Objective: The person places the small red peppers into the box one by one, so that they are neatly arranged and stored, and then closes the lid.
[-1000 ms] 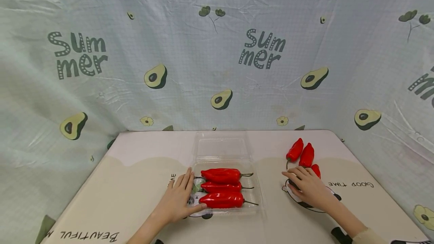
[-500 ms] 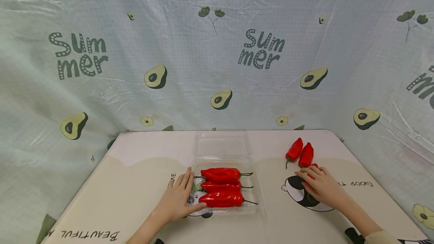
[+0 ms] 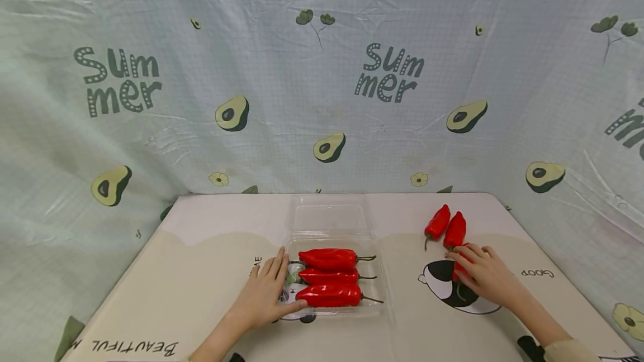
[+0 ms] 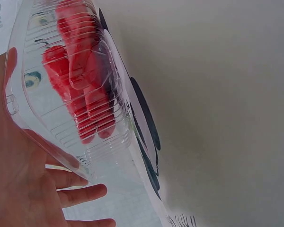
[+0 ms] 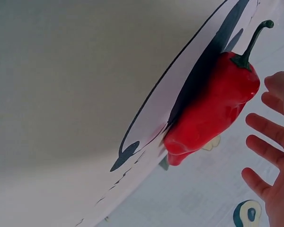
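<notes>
My left hand point(image 3: 259, 298) rests at the left side of an open clear plastic clamshell box point(image 3: 347, 235), its fingers straight and its thumb at the near corner. Three red peppers lie side by side in the box: the far one point(image 3: 329, 260), the middle one point(image 3: 327, 277) and the near one point(image 3: 329, 296). At the right, my right hand point(image 3: 488, 275) hovers over a loose red pepper point(image 5: 213, 104) with a curved green stem. In the right wrist view, its spread fingers point(image 5: 267, 151) stand apart from this pepper. From the head, the hand partly hides it.
Two more red peppers, one at the back point(image 3: 437, 222) and one beside it point(image 3: 455, 230), lie beyond my right hand. The box's lid point(image 3: 329, 218) is folded back toward the rear edge. A printed curtain point(image 3: 276, 71) hangs behind the table point(image 3: 201, 272).
My right hand has shifted to the right, baring more of the pepper beneath it. The left hand and the box stay where they were.
</notes>
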Demonstrator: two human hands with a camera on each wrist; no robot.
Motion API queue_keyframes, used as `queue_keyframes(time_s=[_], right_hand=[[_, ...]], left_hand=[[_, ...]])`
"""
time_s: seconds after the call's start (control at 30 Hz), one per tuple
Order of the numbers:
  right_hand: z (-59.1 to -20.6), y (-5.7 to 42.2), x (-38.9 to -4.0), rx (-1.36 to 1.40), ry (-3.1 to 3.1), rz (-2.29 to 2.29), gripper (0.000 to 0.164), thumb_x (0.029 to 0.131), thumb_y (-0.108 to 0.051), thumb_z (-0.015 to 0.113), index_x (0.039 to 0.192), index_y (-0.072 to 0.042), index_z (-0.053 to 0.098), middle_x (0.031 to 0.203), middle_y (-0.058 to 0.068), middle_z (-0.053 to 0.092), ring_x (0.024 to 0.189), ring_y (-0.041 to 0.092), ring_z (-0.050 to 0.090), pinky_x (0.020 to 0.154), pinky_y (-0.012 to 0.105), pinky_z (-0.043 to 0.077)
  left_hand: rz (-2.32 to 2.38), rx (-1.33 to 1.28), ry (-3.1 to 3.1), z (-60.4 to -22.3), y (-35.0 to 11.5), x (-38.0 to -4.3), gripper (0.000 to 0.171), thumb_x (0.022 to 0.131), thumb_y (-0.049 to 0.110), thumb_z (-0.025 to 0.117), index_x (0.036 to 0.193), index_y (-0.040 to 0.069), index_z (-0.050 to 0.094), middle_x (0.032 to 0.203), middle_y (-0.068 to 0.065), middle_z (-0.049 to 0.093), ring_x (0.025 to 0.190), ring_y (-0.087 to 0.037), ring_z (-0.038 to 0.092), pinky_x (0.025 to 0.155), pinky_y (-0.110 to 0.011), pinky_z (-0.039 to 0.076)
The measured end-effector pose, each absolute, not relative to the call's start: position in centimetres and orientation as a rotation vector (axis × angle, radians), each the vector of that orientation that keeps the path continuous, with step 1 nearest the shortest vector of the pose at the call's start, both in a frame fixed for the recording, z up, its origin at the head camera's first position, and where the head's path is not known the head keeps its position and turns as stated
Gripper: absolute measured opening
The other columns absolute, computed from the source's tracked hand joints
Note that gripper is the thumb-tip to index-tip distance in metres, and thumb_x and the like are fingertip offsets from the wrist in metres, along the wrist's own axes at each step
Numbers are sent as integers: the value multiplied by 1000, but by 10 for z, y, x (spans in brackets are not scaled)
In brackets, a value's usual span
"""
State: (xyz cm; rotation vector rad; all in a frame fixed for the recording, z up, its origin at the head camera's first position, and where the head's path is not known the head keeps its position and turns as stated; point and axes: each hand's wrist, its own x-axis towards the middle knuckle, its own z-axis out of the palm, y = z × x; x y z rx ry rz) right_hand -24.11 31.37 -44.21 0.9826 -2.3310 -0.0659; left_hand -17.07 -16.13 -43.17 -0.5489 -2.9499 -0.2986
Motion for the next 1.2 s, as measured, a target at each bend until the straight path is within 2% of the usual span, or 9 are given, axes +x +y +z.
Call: queue_keyframes(time_s=[0.07,0.13,0.23,0.3,0.57,0.87,1.2], right_hand=[[-442,315,-241,960,-2351,-70,47,92,-48,36,106,-12,63,99,7,60,95,25,48,69,41,40],[-442,315,-241,934,-2375,-73,36,85,-40,55,106,-12,63,100,8,60,96,26,48,70,42,40],[-443,314,-241,882,-2422,-76,39,71,-28,69,106,-12,63,101,8,60,97,25,47,71,43,39],[-444,314,-241,842,-2454,-79,40,69,-27,71,106,-12,63,102,8,60,97,26,47,72,43,38],[-445,312,-241,668,-2537,-111,39,70,-32,69,102,-10,63,99,12,59,94,29,48,72,48,39],[-442,310,-240,471,-2736,-175,43,77,-39,62,107,-9,61,102,18,57,96,34,46,73,51,40],[-440,305,-238,373,-2834,-185,45,76,-43,60,108,-11,59,85,13,55,85,30,47,68,46,39]], left_hand=[[-293,-549,-2951,-432,-161,-171,100,72,72,44,137,-2,30,146,-17,25,126,-34,33,97,-61,28],[-292,-549,-2952,-432,-161,-171,100,72,72,44,137,-2,30,146,-16,25,126,-34,33,97,-61,28],[-299,-546,-2952,-431,-161,-170,100,72,72,44,137,-2,29,146,-16,25,126,-35,33,96,-61,28],[-303,-544,-2951,-431,-161,-170,100,72,72,45,137,-2,29,146,-16,25,126,-35,33,96,-61,28],[-299,-543,-2956,-430,-161,-170,99,72,72,44,137,-2,29,146,-16,24,127,-34,33,97,-61,28],[-295,-548,-2948,-432,-161,-170,99,73,72,44,137,-2,29,146,-16,25,126,-34,33,96,-61,29],[-300,-548,-2948,-431,-161,-170,99,72,71,46,137,-3,30,146,-17,25,126,-34,34,96,-62,29]])
